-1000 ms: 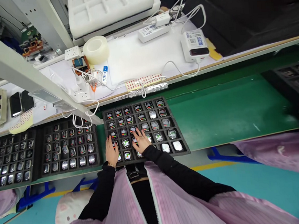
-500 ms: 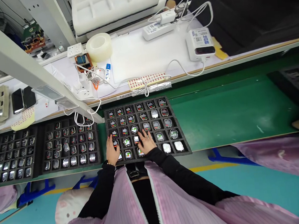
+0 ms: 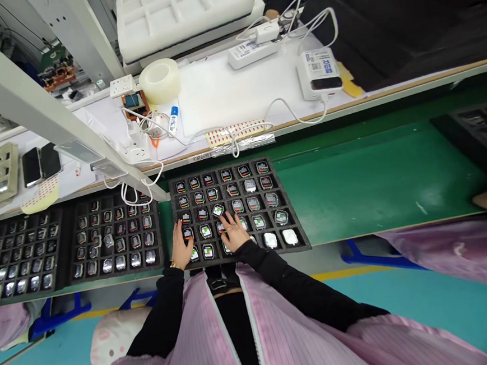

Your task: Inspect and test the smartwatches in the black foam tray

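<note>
A black foam tray (image 3: 296, 219) lies on the green belt in front of me, its pockets filled with small square watch bodies with lit screens. My left hand (image 3: 182, 248) rests on the tray's near left corner, fingers spread over a watch body (image 3: 187, 232). My right hand (image 3: 233, 235) lies flat on the near middle pockets, fingers stretched out, fingertips touching a watch body (image 3: 221, 227). One watch body (image 3: 217, 210) just beyond my right fingers sits tilted in its pocket.
Two more black trays (image 3: 112, 238) (image 3: 17, 257) of watch bodies lie to the left on the belt. A white bench behind holds a tape roll (image 3: 160, 80), power strips, cables, a white device (image 3: 319, 71) and white foam trays (image 3: 183, 13). A person's sleeve (image 3: 455, 253) shows at right.
The hands have barely moved. My right fingertips shifted slightly on the middle pockets and the view swayed a little.
</note>
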Tool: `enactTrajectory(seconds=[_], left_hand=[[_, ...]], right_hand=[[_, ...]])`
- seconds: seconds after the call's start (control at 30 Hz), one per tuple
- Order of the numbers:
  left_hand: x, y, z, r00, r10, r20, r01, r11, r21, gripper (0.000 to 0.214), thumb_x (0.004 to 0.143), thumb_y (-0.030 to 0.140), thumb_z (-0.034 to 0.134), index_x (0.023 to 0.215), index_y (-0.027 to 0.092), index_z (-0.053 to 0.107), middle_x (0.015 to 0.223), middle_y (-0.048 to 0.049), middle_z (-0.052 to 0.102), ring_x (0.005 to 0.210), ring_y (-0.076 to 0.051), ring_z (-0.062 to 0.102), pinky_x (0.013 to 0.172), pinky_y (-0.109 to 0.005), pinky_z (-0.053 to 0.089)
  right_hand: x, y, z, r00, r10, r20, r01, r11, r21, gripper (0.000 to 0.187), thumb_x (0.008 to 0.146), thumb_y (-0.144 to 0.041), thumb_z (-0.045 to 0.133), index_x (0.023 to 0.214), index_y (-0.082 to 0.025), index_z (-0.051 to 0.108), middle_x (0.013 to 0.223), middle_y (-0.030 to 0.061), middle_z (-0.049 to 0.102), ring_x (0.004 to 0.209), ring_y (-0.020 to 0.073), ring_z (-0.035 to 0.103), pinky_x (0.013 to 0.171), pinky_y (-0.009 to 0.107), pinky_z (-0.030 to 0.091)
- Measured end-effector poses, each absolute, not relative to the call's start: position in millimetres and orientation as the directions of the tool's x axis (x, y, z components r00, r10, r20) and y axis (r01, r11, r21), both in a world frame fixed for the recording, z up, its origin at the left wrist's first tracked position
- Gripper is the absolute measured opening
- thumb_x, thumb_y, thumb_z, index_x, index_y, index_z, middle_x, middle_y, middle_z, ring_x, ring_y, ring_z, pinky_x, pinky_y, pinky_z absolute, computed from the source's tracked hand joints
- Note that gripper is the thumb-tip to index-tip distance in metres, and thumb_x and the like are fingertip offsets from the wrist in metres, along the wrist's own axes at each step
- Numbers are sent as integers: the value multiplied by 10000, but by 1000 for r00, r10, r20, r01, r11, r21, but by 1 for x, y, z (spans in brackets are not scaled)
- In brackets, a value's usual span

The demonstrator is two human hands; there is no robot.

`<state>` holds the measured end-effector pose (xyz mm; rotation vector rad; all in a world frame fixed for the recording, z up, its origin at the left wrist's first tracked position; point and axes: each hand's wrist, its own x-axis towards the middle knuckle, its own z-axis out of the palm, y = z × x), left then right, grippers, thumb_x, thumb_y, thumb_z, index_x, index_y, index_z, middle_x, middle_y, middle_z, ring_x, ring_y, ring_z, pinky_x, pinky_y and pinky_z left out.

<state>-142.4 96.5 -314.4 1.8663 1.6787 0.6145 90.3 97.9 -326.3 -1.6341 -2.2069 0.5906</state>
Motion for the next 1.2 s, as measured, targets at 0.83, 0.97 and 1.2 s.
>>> enactTrajectory(seconds=[0.83, 0.97, 1.2], left_hand=[[-133, 96, -314, 109, 993, 47, 815, -116, 567, 598, 911, 202, 421, 1479, 173, 237, 1432, -145, 398, 1415, -284, 239, 1147, -513, 293], [-128, 102, -309, 105, 993, 57, 843, -119, 525, 519, 920, 248, 439, 1432, 200, 372, 1293, -148, 487, 1385, -312, 275, 1110, -519, 336], [-125, 105, -307, 104, 993, 61, 860, -121, 495, 467, 916, 255, 449, 1380, 203, 463, 1220, -152, 508, 1359, -331, 295, 1091, -526, 346]], right_hand=[[81, 105, -317, -315, 947, 55, 794, 295, -531, 596, 848, -177, 394, 1404, 37, 388, 1352, 198, 498, 1394, 306, 256, 1157, 559, 181], [111, 93, -323, -257, 965, 53, 818, 246, -519, 594, 841, -178, 390, 1390, 48, 394, 1331, 217, 510, 1386, 311, 273, 1146, 579, 194], [130, 70, -322, -204, 974, 103, 813, 227, -536, 579, 861, -196, 362, 1392, 35, 392, 1309, 201, 536, 1384, 311, 284, 1136, 596, 205]])
